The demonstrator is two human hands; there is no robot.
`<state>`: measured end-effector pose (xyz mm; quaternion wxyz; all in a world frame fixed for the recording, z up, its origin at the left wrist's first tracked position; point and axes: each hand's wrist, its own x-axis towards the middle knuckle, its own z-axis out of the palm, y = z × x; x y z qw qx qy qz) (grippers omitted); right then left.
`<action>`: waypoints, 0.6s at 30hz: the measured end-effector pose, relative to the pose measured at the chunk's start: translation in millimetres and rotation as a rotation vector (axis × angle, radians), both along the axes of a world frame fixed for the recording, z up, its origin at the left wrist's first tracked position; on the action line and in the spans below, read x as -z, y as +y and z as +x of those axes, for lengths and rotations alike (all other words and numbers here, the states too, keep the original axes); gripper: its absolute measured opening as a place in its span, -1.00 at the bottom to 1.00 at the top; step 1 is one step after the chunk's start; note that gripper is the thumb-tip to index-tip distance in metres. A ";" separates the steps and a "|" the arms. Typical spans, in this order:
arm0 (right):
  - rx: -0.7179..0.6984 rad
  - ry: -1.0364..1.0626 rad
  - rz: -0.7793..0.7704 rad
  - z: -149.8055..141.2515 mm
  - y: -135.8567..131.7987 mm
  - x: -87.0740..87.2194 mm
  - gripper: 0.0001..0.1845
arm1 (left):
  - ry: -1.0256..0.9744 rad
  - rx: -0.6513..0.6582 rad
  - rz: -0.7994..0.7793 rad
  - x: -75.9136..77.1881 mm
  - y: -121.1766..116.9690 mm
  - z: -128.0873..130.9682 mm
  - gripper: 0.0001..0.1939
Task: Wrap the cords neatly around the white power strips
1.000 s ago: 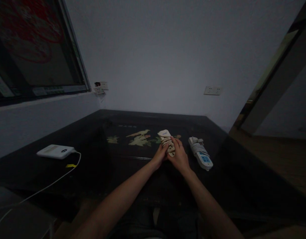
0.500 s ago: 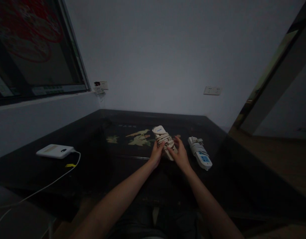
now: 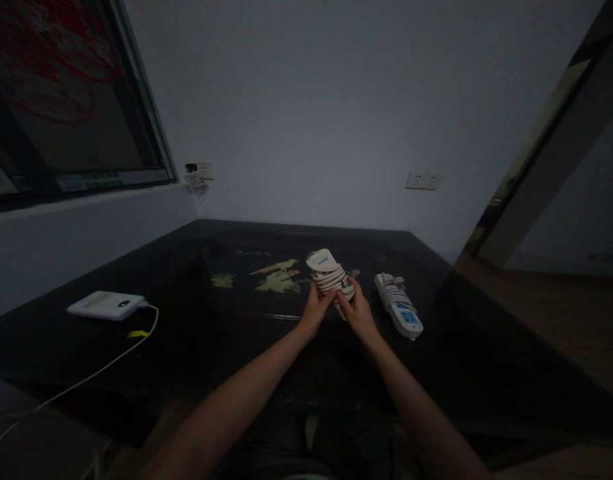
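A white power strip with its cord wound several times around its body is held over the middle of the dark table. My left hand grips its left side, thumb across the front. On the other side, my right hand has its thumb on the cord windings and its fingers around the right edge. The lower end of the strip is partly covered by both hands. To the right lies a second power strip, white with a blue socket panel and a grey cord wrapped around its upper half.
A white power bank with a white cable lies at the left, near a yellow tag. The dark table meets the wall, which carries sockets. A window is at the left.
The held power strip has been turned in my hands, so its logo end faces up and its windings show more. My right fingers lifted off, then closed on it again.
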<state>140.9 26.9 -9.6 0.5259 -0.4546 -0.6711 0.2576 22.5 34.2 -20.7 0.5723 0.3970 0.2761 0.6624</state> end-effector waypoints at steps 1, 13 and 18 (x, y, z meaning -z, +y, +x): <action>-0.004 -0.027 0.018 0.4 -0.4 -0.1 -0.37 | 0.000 -0.004 -0.002 0.5 0.4 0.0 -0.36; 0.017 -0.112 0.137 -0.1 -4.3 -2.5 -0.38 | 0.016 -0.041 -0.047 -0.1 -1.4 -1.0 -0.40; 0.039 -0.130 0.169 0.0 -7.3 -7.3 -0.44 | -0.013 -0.033 -0.051 -1.5 -3.4 0.2 -0.38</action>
